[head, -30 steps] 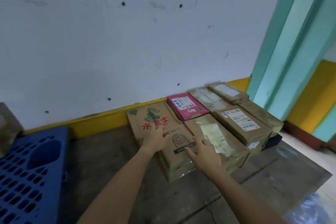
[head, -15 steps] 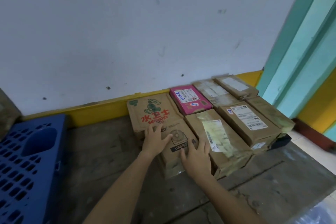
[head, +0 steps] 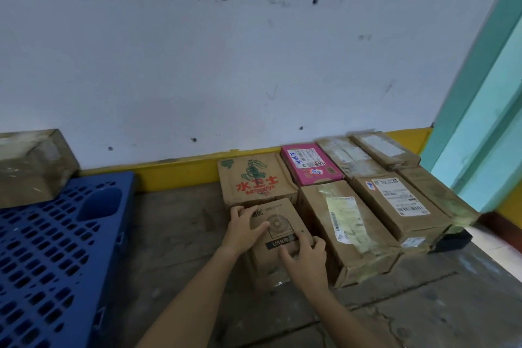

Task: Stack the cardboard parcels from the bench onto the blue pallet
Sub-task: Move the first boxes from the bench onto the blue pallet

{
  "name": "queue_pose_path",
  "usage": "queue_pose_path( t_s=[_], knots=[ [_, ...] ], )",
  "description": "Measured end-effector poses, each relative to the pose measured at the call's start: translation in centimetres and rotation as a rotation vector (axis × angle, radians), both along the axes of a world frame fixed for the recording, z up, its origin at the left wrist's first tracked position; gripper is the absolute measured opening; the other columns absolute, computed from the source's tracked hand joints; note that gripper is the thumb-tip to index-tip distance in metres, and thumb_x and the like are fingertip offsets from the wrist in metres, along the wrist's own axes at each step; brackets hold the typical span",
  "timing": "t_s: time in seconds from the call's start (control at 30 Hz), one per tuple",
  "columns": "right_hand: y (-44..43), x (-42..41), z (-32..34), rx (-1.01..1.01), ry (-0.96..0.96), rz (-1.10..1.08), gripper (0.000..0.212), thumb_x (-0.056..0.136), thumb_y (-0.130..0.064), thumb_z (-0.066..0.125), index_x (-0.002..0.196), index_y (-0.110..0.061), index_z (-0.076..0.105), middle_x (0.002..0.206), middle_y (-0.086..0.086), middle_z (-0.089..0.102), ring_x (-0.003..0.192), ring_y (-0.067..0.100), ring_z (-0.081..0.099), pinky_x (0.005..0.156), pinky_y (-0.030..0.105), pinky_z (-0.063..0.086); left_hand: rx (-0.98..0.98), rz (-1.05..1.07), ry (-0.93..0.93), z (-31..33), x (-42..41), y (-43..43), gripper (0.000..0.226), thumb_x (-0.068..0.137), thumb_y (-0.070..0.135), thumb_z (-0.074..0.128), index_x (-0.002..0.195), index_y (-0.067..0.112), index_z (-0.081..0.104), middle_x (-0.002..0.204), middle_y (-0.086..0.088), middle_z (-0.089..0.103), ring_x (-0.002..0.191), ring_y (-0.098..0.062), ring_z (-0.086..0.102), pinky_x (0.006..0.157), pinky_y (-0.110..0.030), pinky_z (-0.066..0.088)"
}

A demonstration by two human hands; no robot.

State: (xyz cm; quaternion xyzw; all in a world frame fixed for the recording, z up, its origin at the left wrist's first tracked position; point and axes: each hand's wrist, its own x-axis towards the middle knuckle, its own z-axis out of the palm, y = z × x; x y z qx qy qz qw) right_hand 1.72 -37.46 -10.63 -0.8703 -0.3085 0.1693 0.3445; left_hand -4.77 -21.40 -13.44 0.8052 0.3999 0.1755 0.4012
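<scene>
Two hands clamp small fan box (head: pixel 285 212), one each side, likely to lift it level: left hand (head: pixel 244 230) at far edge, right hand (head: pixel 306 261) at near corner. Box sits on bench (head: pixel 175 234). To left, blue pallet (head: pixel 56 248), one parcel (head: pixel 31 167) on it.

You've got seven brown parcels (head: pixel 347 223) and one pink parcel (head: pixel 310 164) on the bench (head: pixel 175 234) — one more brown parcel (head: pixel 31 167) on the single blue pallet (head: pixel 42 263) — plus two hands, your left hand (head: pixel 243 230) and right hand (head: pixel 306 260).
</scene>
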Motion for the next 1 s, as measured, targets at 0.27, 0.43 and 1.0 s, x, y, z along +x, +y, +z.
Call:
queue_pose_path(
  t_s=[0.27,0.43,1.0],
  knots=[
    [-0.1,-3.3,2.7,0.09,-0.058,0.044,0.057,0.084,-0.035,0.064,0.136,-0.02,0.046,0.134,0.015,0.035,0.125,0.031,0.036,0.104,0.031,0.032,0.089,0.175,-0.079,3.6,-4.6,-1.5,0.053,0.086,0.044,0.061,0.132,0.021,0.051,0.134,-0.002,0.028,0.123,-0.018,0.043,0.103,-0.028,0.04],
    [2.6,-9.0,6.5,0.229,-0.066,0.195,0.054,0.084,-0.035,0.064,0.134,-0.025,0.046,0.133,0.013,0.039,0.123,0.029,0.036,0.1,0.033,0.036,0.226,0.341,-0.084,9.0,-12.4,-0.3,0.05,0.088,0.046,0.057,0.133,0.026,0.048,0.139,0.0,0.026,0.124,-0.017,0.042,0.103,-0.029,0.041],
    [18.3,-34.1,10.8,0.324,-0.032,0.483,0.058,0.088,-0.051,0.051,0.139,-0.031,0.033,0.135,0.001,0.031,0.123,0.017,0.031,0.089,0.017,0.035,0.356,0.494,0.089,16.7,-39.5,14.0,0.041,0.09,0.044,0.055,0.126,0.026,0.053,0.137,-0.003,0.033,0.125,-0.017,0.041,0.094,-0.02,0.03]
  ],
)
